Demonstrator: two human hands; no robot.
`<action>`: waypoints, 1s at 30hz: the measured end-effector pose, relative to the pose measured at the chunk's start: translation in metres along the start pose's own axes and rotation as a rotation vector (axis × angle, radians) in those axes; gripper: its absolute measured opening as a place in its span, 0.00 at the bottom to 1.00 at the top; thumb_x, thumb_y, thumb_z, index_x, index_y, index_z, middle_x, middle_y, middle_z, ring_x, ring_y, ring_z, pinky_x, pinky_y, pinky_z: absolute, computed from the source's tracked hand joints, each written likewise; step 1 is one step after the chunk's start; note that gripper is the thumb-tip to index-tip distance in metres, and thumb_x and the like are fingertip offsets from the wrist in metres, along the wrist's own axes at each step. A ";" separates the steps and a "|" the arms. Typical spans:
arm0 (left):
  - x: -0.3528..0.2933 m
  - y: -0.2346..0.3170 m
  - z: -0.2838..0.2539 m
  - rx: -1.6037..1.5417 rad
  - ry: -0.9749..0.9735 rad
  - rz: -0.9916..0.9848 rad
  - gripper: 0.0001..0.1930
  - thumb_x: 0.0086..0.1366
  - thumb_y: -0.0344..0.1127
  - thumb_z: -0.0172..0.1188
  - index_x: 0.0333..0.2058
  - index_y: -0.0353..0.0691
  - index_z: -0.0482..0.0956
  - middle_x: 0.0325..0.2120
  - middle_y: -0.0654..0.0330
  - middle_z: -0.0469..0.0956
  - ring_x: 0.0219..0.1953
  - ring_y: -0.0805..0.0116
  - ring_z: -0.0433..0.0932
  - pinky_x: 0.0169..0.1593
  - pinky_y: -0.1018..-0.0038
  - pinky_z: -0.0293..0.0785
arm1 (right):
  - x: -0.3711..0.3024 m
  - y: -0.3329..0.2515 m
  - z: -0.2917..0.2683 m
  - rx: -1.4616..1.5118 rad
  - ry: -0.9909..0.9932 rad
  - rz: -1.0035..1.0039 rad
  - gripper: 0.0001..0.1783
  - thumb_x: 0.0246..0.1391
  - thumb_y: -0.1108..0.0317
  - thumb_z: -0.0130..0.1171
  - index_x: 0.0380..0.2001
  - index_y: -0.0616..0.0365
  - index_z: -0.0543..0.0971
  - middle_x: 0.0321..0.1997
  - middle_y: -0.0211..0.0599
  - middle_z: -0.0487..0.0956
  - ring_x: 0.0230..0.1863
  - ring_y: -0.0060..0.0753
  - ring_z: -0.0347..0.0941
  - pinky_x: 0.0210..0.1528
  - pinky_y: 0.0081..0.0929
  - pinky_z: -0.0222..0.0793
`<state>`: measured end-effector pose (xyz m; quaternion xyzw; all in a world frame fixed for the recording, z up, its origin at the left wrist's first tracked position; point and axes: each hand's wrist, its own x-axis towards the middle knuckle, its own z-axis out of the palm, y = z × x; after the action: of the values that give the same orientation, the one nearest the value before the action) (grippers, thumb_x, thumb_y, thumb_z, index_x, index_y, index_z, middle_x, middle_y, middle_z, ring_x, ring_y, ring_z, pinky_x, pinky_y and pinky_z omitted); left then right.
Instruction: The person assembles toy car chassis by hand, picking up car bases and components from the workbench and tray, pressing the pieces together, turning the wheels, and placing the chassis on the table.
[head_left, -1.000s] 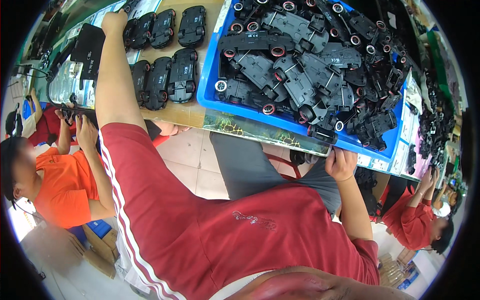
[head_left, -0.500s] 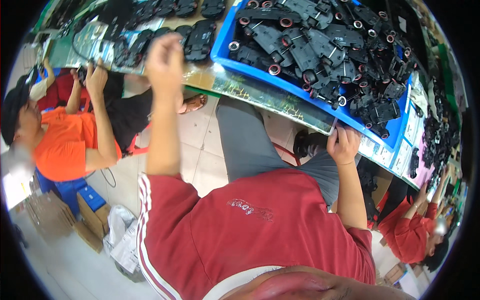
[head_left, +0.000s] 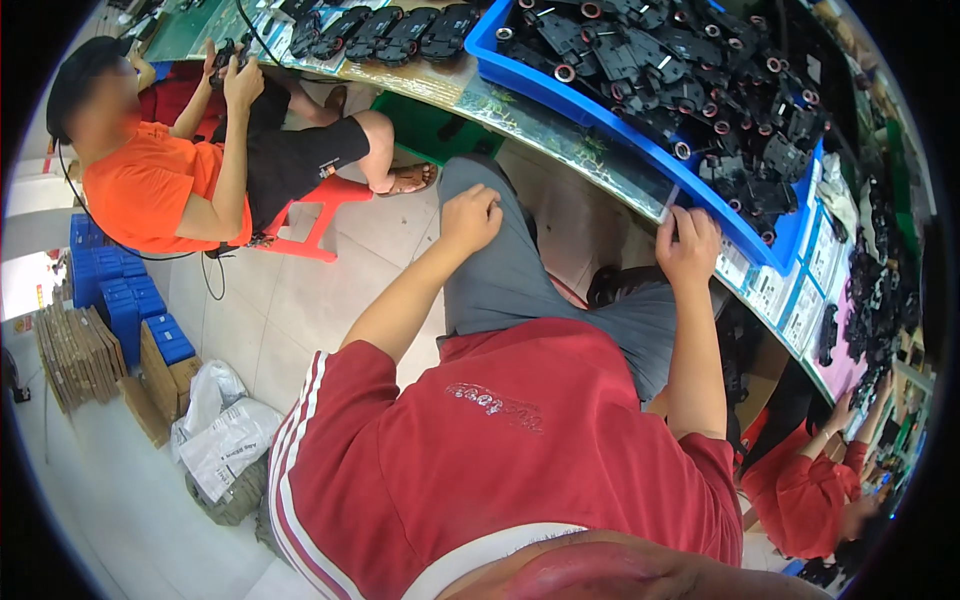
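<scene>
My left hand (head_left: 472,217) rests on my grey-trousered thigh with its fingers curled and nothing visible in them. At the table's near edge, my right hand (head_left: 690,245) has its fingers folded, close beside the near wall of a blue bin (head_left: 595,122). That bin is heaped with black toy car chassis (head_left: 650,75), many with red-and-silver wheels. Left of the bin, a row of black toy car undersides (head_left: 405,36) lies along the glass-topped table (head_left: 560,140), out of reach of my resting left hand.
A person in orange (head_left: 165,185) sits on a red stool (head_left: 318,215) at left, holding a small dark part. Another in red (head_left: 800,490) works at far right by black parts (head_left: 880,290). Cardboard (head_left: 75,355), blue boxes (head_left: 120,290) and a white bag (head_left: 230,445) are on the floor.
My left hand has come down from above the row of car undersides onto my thigh. My right hand stays by the table edge, its fingers more curled. The view has shifted.
</scene>
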<state>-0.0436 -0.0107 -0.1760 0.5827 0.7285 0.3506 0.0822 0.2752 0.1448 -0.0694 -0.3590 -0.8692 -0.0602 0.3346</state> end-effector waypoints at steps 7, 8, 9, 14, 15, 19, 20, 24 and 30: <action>-0.005 0.006 0.007 0.063 0.047 0.016 0.05 0.56 0.30 0.58 0.31 0.40 0.81 0.27 0.56 0.78 0.30 0.52 0.80 0.34 0.59 0.76 | -0.020 -0.003 0.001 0.037 0.069 0.040 0.06 0.48 0.71 0.64 0.32 0.56 0.81 0.32 0.37 0.75 0.35 0.45 0.72 0.39 0.41 0.66; -0.005 0.007 0.008 0.078 0.038 0.020 0.05 0.56 0.30 0.58 0.31 0.40 0.80 0.28 0.56 0.78 0.31 0.52 0.80 0.34 0.58 0.77 | -0.022 -0.008 0.000 0.035 0.084 0.072 0.07 0.48 0.71 0.64 0.33 0.56 0.82 0.33 0.37 0.75 0.36 0.45 0.72 0.39 0.41 0.66; -0.006 0.007 0.008 0.093 0.027 0.023 0.04 0.56 0.30 0.59 0.31 0.40 0.80 0.28 0.56 0.78 0.31 0.52 0.80 0.35 0.58 0.77 | -0.025 -0.012 -0.003 0.064 0.070 0.100 0.08 0.48 0.73 0.64 0.35 0.57 0.82 0.36 0.38 0.75 0.38 0.46 0.72 0.41 0.42 0.67; -0.007 0.006 0.007 0.104 0.025 0.038 0.04 0.56 0.31 0.59 0.31 0.41 0.80 0.29 0.56 0.78 0.33 0.51 0.80 0.36 0.58 0.77 | -0.076 -0.022 -0.011 0.186 0.105 0.054 0.09 0.47 0.76 0.64 0.35 0.60 0.81 0.35 0.40 0.78 0.40 0.48 0.74 0.48 0.42 0.69; -0.007 0.004 0.007 0.113 0.024 0.037 0.04 0.57 0.31 0.58 0.30 0.41 0.80 0.29 0.55 0.78 0.33 0.51 0.80 0.36 0.57 0.77 | -0.090 -0.024 -0.012 0.206 0.001 0.079 0.09 0.47 0.76 0.64 0.34 0.60 0.81 0.34 0.41 0.78 0.40 0.48 0.74 0.48 0.42 0.69; -0.004 -0.002 0.004 0.130 -0.024 0.054 0.04 0.57 0.31 0.58 0.30 0.41 0.80 0.29 0.55 0.78 0.33 0.51 0.81 0.36 0.57 0.77 | -0.157 -0.001 -0.007 0.129 -0.245 0.290 0.08 0.49 0.74 0.62 0.35 0.61 0.81 0.36 0.44 0.79 0.41 0.51 0.76 0.49 0.44 0.70; -0.002 -0.002 0.005 0.134 -0.050 0.053 0.04 0.57 0.31 0.58 0.30 0.41 0.80 0.29 0.55 0.78 0.33 0.51 0.81 0.36 0.57 0.77 | -0.174 0.010 -0.004 0.064 -0.324 0.425 0.09 0.49 0.73 0.62 0.35 0.61 0.81 0.37 0.46 0.80 0.42 0.52 0.76 0.49 0.45 0.70; -0.001 -0.005 0.013 0.169 -0.081 0.068 0.04 0.57 0.32 0.58 0.31 0.42 0.79 0.30 0.56 0.78 0.33 0.51 0.81 0.36 0.57 0.77 | -0.180 0.021 -0.001 -0.126 -0.439 0.574 0.12 0.52 0.66 0.61 0.39 0.59 0.83 0.41 0.47 0.81 0.46 0.53 0.76 0.50 0.48 0.69; 0.004 -0.019 0.043 0.247 -0.231 0.130 0.08 0.57 0.36 0.59 0.33 0.40 0.79 0.32 0.55 0.77 0.38 0.52 0.81 0.40 0.56 0.78 | -0.187 0.037 0.013 -0.273 -0.514 0.630 0.16 0.53 0.60 0.61 0.42 0.55 0.84 0.46 0.44 0.81 0.50 0.51 0.75 0.56 0.52 0.65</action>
<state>-0.0369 0.0091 -0.2184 0.6705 0.7127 0.1937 0.0703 0.3894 0.0677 -0.2010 -0.6512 -0.7564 0.0218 0.0583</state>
